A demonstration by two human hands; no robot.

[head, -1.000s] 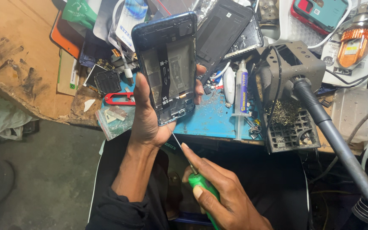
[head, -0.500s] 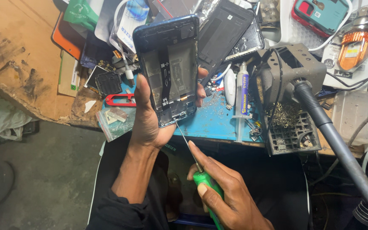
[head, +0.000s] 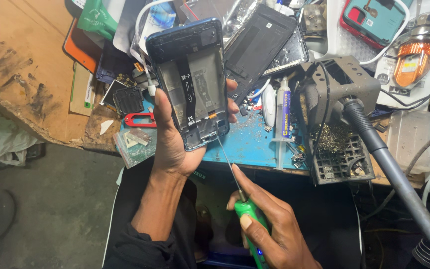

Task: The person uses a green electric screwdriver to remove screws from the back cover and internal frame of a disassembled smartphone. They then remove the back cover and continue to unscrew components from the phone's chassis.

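Since a second ago the green screwdriver (head: 247,211) has moved up; its thin tip now touches the near end of the opened blue phone (head: 191,82), where before it hung short of it. One left hand (head: 175,144) wraps its fingers round that phone above the desk (head: 247,147); one right hand (head: 269,229) pinches the one screwdriver; a syringe (head: 283,117), a red-cased phone (head: 374,20) and red tweezers (head: 140,119) lie behind.

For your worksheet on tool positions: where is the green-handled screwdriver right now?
In the head view, lower centre: the right hand holds the green-handled screwdriver, its tip at the bottom edge of the opened phone in the left hand.
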